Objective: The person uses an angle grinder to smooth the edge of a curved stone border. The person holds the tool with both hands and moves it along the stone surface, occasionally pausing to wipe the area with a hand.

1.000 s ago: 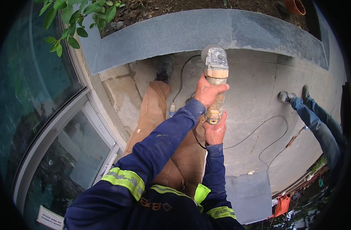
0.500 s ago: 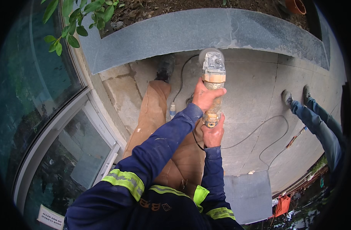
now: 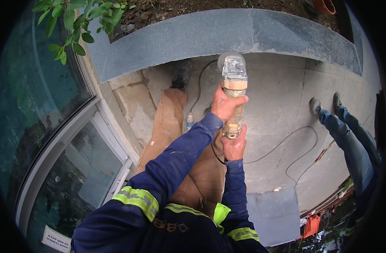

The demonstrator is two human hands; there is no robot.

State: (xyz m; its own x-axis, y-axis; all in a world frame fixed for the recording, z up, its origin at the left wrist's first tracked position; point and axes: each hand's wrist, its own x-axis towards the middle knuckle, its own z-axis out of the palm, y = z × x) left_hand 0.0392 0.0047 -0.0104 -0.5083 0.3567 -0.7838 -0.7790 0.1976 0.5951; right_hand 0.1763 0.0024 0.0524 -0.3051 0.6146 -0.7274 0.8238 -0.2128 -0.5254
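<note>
Change from the earlier frames: the other person's two shoes at the right had shifted nearer together; the tool stayed at the same spot against the ledge.

Nearest: dark blue sleeves with yellow reflective bands, tan trousers below them.

Right hand (image 3: 234, 145): clenched around the rear end of the dusty grey-and-yellow handheld angle grinder (image 3: 233, 90), just where the black power cord (image 3: 285, 145) left it.

Left hand (image 3: 225, 105): wrapped over the grinder's body forward of the right hand, fingers closed round it.

Grinder: held upright in the picture, pointing away from the person, its guarded round head just at the lower edge of the long grey polished stone ledge (image 3: 209, 36); whether the disc touched the stone could not be told.

Cord: looped across the pale paving slabs (image 3: 273, 101) to the right.

Further items: a small bottle (image 3: 190, 121) on the paving beside the left leg; another person's jeans-clad legs (image 3: 348, 135) at the right; a curved glass wall (image 3: 54, 139) at the left; green leaves (image 3: 75, 21) and soil beyond the ledge.
</note>
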